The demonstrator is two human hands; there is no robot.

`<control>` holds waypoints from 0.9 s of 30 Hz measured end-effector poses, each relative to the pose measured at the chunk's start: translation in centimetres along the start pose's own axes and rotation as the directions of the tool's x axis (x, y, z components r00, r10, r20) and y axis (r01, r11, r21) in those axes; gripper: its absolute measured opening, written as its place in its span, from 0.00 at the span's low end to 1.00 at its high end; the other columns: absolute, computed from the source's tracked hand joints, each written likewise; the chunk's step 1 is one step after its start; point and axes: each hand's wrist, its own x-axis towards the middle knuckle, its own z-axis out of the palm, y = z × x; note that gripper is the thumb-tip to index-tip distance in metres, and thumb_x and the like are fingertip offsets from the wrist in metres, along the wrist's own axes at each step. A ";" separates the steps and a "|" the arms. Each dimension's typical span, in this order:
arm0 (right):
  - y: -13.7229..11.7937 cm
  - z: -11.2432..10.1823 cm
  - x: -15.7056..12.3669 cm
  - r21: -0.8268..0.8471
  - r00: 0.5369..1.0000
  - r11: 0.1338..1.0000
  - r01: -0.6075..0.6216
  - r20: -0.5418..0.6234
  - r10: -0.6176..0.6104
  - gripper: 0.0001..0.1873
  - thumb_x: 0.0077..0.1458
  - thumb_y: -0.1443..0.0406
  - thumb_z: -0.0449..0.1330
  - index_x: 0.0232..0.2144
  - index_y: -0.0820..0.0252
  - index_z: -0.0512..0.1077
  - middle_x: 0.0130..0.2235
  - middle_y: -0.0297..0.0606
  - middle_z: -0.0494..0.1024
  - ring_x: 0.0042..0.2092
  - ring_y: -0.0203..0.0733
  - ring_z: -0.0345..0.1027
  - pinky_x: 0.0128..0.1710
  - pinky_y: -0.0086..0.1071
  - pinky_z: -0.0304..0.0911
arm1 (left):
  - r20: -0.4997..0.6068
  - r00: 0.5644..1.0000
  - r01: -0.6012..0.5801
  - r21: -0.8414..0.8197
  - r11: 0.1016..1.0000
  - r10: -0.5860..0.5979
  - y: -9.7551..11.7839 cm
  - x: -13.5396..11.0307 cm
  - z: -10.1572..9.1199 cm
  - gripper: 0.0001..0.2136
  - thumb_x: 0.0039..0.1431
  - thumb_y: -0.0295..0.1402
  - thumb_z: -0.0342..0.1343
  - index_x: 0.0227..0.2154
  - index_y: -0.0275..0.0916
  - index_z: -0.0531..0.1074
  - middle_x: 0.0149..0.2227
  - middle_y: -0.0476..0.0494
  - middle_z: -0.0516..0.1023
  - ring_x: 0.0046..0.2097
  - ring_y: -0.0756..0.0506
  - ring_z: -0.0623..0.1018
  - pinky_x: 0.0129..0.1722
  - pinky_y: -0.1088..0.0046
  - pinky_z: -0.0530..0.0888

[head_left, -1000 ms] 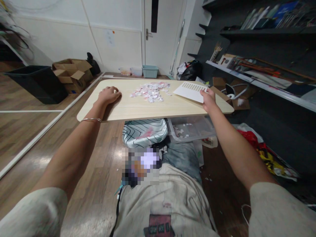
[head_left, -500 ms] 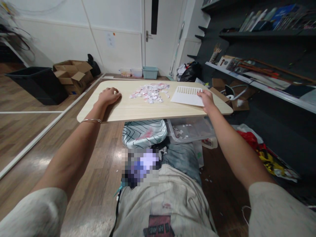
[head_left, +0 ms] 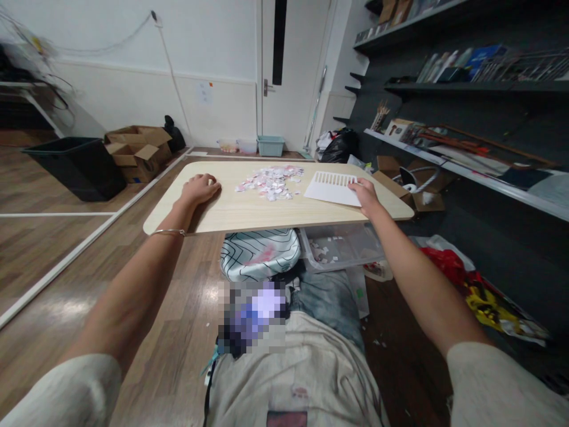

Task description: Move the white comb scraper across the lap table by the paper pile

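1. I have my right grip (head_left: 367, 194) closed on the near right part of a white card (head_left: 331, 193), thumb on its upper face.
2. The card reaches leftward from that grip, with a row of slots along its far edge; I can't tell whether it lies fully flat on the table (head_left: 258, 214).
3. My left grip (head_left: 201, 188) rests on the table well to the left of the right one, fingers curled under; I can't tell whether anything is inside it.
4. Between my two grips I see a loose heap of paper scraps (head_left: 273, 182), white with some pink, just beyond the card's left side and apart from both grips.
5. Nearer to me than the right grip, and lower than the table, sits a clear bin (head_left: 355, 246) with a few scraps in it.
6. Left of that bin, below and between the grips, is a patterned basket (head_left: 258, 255) with black lines and a pinkish patch.
7. Far left beyond the left grip stand a black bin (head_left: 80, 169) and cardboard boxes (head_left: 140, 154).
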 end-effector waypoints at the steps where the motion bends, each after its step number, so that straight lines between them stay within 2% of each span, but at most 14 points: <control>1: -0.1 -0.1 -0.1 0.007 1.000 1.000 0.000 0.007 0.000 0.18 0.40 0.60 0.72 0.34 0.49 0.70 0.31 0.30 0.76 0.36 0.46 0.72 0.38 0.36 0.73 | 0.000 1.000 -0.001 -0.001 1.000 0.001 0.0 0.1 0.1 0.32 0.71 0.53 0.57 0.68 0.42 0.85 0.74 0.23 0.80 0.76 0.19 0.77 0.77 0.40 0.74; 5: -0.5 -0.2 -0.5 0.045 1.000 0.999 0.000 0.019 0.000 0.17 0.40 0.61 0.72 0.33 0.50 0.71 0.29 0.29 0.75 0.35 0.44 0.72 0.37 0.35 0.71 | 0.013 1.000 0.000 0.010 1.000 0.000 -0.1 0.2 0.2 0.31 0.74 0.49 0.53 0.71 0.41 0.84 0.76 0.23 0.79 0.77 0.22 0.77 0.78 0.41 0.73; 10: -0.8 0.2 -0.7 0.120 0.999 0.993 0.021 0.036 -0.025 0.26 0.40 0.59 0.81 0.38 0.50 0.72 0.33 0.30 0.82 0.36 0.46 0.78 0.41 0.39 0.77 | 0.010 1.000 -0.003 0.006 1.000 0.003 -0.1 0.1 0.1 0.30 0.74 0.49 0.53 0.70 0.42 0.84 0.75 0.23 0.80 0.77 0.22 0.77 0.78 0.41 0.74; 17: -0.8 0.5 -1.1 0.098 0.993 0.995 0.008 0.118 -0.020 0.30 0.42 0.56 0.85 0.40 0.49 0.73 0.33 0.31 0.85 0.34 0.45 0.79 0.39 0.37 0.77 | 0.022 1.000 -0.003 0.014 1.000 0.003 0.2 -0.2 -0.1 0.31 0.75 0.49 0.52 0.71 0.40 0.84 0.76 0.21 0.79 0.77 0.21 0.77 0.77 0.42 0.74; 20: -0.8 0.4 -1.1 0.055 0.992 0.998 0.002 0.127 -0.009 0.29 0.39 0.56 0.84 0.39 0.49 0.72 0.32 0.31 0.83 0.33 0.44 0.76 0.37 0.36 0.73 | 0.012 1.000 -0.005 0.009 1.000 0.005 0.3 -0.3 -0.2 0.30 0.74 0.49 0.54 0.70 0.42 0.84 0.75 0.23 0.80 0.76 0.21 0.78 0.76 0.42 0.75; 25: -0.9 -0.1 -1.0 0.034 0.996 0.999 -0.001 0.089 -0.002 0.19 0.38 0.58 0.74 0.34 0.51 0.73 0.30 0.30 0.79 0.33 0.43 0.71 0.32 0.32 0.64 | 0.028 1.000 0.004 0.014 1.000 -0.004 0.4 -0.6 -0.4 0.32 0.75 0.50 0.52 0.71 0.40 0.84 0.76 0.22 0.79 0.77 0.22 0.77 0.78 0.44 0.73; 27: -0.9 -0.2 -1.0 0.068 0.996 0.998 0.004 0.089 -0.010 0.18 0.38 0.59 0.73 0.34 0.51 0.74 0.30 0.30 0.80 0.34 0.43 0.72 0.32 0.31 0.65 | 0.032 0.999 0.004 0.012 1.000 -0.005 0.5 -0.6 -0.5 0.32 0.74 0.49 0.52 0.71 0.40 0.84 0.76 0.21 0.79 0.77 0.22 0.77 0.78 0.44 0.73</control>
